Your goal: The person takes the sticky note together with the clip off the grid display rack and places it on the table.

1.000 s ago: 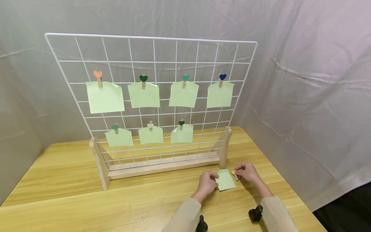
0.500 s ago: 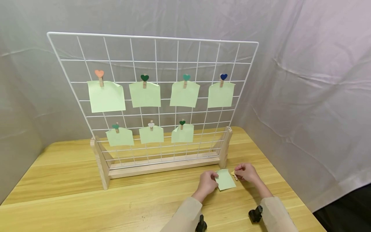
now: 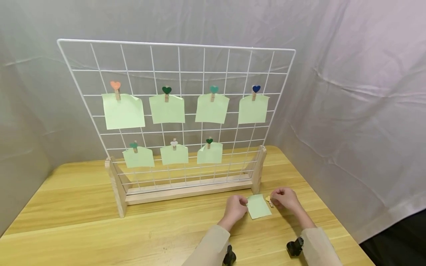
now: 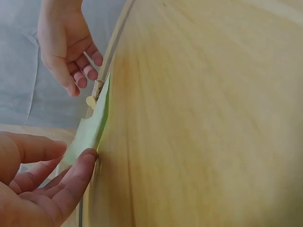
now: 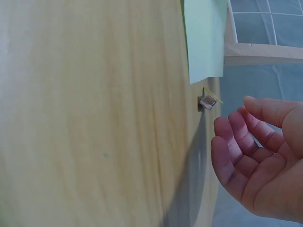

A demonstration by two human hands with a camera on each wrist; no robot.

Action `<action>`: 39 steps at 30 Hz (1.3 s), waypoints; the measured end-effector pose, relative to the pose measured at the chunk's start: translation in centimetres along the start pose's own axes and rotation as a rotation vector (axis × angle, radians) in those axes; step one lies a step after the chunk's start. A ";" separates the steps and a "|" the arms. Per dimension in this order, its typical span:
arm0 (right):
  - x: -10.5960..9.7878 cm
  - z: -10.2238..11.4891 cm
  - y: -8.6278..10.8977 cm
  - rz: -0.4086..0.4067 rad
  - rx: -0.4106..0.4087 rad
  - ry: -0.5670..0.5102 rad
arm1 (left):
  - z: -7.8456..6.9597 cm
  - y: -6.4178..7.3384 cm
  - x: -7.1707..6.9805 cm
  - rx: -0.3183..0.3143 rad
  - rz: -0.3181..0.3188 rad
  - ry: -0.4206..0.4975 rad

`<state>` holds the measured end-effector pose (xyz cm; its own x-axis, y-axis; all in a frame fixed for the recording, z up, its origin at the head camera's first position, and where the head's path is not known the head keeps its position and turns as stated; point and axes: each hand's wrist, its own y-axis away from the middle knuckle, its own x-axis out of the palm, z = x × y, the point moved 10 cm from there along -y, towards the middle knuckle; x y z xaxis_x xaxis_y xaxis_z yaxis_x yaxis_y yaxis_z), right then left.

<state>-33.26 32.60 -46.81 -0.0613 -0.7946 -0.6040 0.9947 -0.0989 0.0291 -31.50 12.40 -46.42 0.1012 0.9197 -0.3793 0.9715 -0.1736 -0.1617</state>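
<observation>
A pale green paper note (image 3: 259,207) lies on the wooden table at the right front of the rack. Right at its left edge is my left hand (image 3: 235,208), fingers loosely bent; in the left wrist view the thumb and fingers stand apart around the near end of the note (image 4: 90,132). A small wooden clothespin with a yellow heart (image 3: 269,200) lies just right of the note. My right hand (image 3: 286,198) is beside it; the right wrist view shows relaxed, half-curled fingers with nothing in them and a gap to the clothespin (image 5: 207,101).
A white wire grid (image 3: 191,131) stands in a wooden base (image 3: 189,194) behind the hands. Several green notes (image 3: 123,112) hang on it from heart clothespins in two rows. Grey cloth (image 3: 349,122) surrounds the table (image 3: 133,236).
Both hands have drawn slightly apart: the left off the note's left edge, the right off the clothespin. The note and clothespin stay on the table. The head view shifted slightly.
</observation>
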 end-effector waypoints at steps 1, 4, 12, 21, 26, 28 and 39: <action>0.0 0.0 0.0 -0.004 -0.005 -0.002 | 0.0 0.0 -0.2 -0.003 -0.012 0.002; -0.1 0.1 0.0 -0.007 -0.012 -0.007 | -0.1 0.0 -0.7 -0.005 -0.042 0.004; -0.1 1.2 0.3 0.000 -0.012 -0.023 | -0.4 -0.1 -1.4 -0.012 -0.039 0.010; 0.2 3.0 0.2 0.009 -0.066 -0.034 | -0.3 -0.3 -2.7 -0.011 -0.053 0.001; 0.4 4.4 0.2 0.012 -0.104 -0.054 | -0.7 -0.4 -3.6 0.021 -0.046 0.014; 0.5 5.1 0.3 0.019 -0.121 -0.062 | -0.8 -0.5 -3.9 0.029 -0.040 0.023; 1.3 6.7 -0.1 0.044 -0.244 -0.164 | -0.8 -1.1 -5.0 0.097 -0.062 0.052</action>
<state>-34.02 27.51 -42.26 -0.0102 -0.8832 -0.4689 0.9860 0.0693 -0.1518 -32.90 8.30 -43.59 0.0554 0.9464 -0.3183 0.9511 -0.1471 -0.2717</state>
